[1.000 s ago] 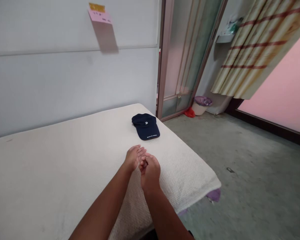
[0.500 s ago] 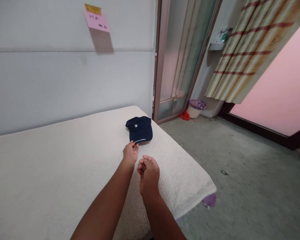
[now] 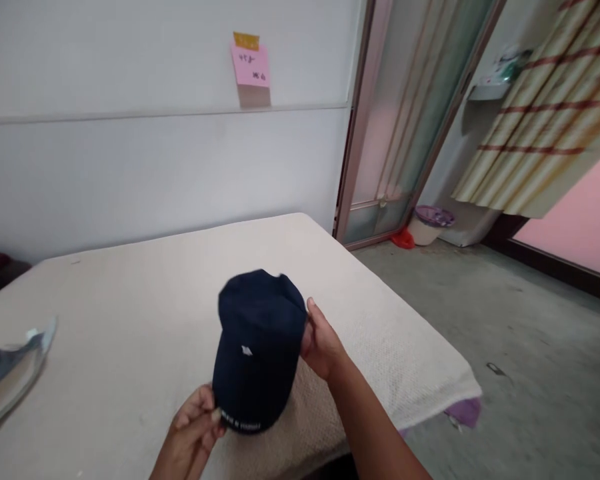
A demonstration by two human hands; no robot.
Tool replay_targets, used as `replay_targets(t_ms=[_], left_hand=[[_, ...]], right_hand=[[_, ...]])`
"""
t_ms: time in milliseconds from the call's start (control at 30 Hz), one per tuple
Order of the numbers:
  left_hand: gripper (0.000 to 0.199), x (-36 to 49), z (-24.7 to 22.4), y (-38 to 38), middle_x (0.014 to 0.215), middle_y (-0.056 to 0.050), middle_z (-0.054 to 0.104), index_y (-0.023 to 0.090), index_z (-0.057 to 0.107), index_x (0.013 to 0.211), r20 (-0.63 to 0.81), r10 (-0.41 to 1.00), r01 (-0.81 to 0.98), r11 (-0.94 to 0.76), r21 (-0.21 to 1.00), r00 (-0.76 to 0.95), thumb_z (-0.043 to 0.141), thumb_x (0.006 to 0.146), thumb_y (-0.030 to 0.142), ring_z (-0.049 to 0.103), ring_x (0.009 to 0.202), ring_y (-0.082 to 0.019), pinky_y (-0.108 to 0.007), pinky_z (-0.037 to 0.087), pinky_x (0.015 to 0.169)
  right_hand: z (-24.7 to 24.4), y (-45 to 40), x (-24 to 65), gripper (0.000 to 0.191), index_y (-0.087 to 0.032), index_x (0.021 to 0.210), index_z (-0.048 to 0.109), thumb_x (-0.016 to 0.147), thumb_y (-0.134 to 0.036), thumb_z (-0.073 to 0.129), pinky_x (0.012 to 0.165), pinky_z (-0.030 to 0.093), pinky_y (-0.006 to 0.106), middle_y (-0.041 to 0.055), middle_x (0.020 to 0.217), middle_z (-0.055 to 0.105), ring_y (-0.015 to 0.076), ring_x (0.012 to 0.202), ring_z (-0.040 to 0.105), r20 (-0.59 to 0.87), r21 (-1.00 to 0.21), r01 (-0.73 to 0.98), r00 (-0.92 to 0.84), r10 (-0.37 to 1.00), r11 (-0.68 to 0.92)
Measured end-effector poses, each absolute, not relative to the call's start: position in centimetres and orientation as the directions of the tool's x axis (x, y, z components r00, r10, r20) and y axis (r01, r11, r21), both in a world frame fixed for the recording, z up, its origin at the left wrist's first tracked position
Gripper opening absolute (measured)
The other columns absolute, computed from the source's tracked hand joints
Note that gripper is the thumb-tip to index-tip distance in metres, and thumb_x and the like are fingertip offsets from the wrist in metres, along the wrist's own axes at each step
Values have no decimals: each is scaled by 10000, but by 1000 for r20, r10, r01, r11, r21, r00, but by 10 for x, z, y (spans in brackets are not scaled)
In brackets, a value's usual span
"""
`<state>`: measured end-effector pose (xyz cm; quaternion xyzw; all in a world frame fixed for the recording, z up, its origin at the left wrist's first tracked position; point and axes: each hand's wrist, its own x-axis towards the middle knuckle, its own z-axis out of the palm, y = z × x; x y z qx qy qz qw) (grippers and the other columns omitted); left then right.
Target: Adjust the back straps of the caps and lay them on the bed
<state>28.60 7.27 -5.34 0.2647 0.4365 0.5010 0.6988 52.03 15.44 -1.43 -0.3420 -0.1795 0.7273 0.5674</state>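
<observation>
A dark navy baseball cap (image 3: 260,333) is held up over the bed, its brim toward me, with a small white emblem on the front and white lettering along the brim's edge. My left hand (image 3: 197,423) pinches the left corner of the brim between thumb and fingers. At the crown's right side is my right hand (image 3: 323,340), its thumb upright along the edge and its other fingers partly hidden behind the cap. Below the cap lies the cream textured bed cover (image 3: 145,320).
At the left edge lies a grey and pale item (image 3: 15,373), cut off by the frame. A pink note (image 3: 251,65) is taped to the white wall. Beyond the bed's right edge are a grey floor (image 3: 430,293), a lined bin (image 3: 427,225) and a frosted glass door (image 3: 395,113).
The cap has come up off the bed and nearer to me. My right hand has moved from empty beside the brim to the crown's side. The view has swung left.
</observation>
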Motion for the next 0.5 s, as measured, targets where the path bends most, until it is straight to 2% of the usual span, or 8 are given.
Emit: replay_targets(t_ms=[100,200,300,400,500], left_hand=[[186,259,-55,53,560,28,484,205,559,560,-368,897,-329,434,839,246,718,619,127,442,534,-114,-240,382,524],[144,240,-45,49,641,-2,535,207,587,577,-363,888,-304,441,844,282,704,627,139,492,634,-149,-273,411,617],[17,222,-33,58,723,-27,587,228,651,706,-357,921,-464,386,797,154,641,711,215,529,686,-169,-297,434,684],[167,207,-24,69,721,-54,613,232,680,804,-453,891,-642,354,680,11,598,742,363,562,679,-209,-333,460,652],[379,194,-16,75,660,-91,610,193,689,796,-648,761,-714,461,527,13,544,727,536,580,679,-264,-370,469,599]], right_hand=[[-13,150,503,264,-167,898,638,748,-384,627,687,475,290,67,811,683,176,733,634,-269,-660,-666,-222,937,-347],[-10,148,482,281,-166,963,630,709,-280,669,703,469,272,63,856,681,157,725,625,-198,-669,-652,-305,931,-356],[-6,145,458,302,-148,989,624,711,-263,651,681,464,257,74,868,673,151,714,619,-126,-669,-613,-464,877,-421],[-6,140,436,293,-120,980,626,704,-217,646,625,451,230,72,821,663,135,663,609,-115,-691,-502,-634,765,-520],[-10,134,417,283,-100,976,629,706,-183,645,578,433,211,70,796,654,120,617,599,-171,-710,-351,-755,633,-610]])
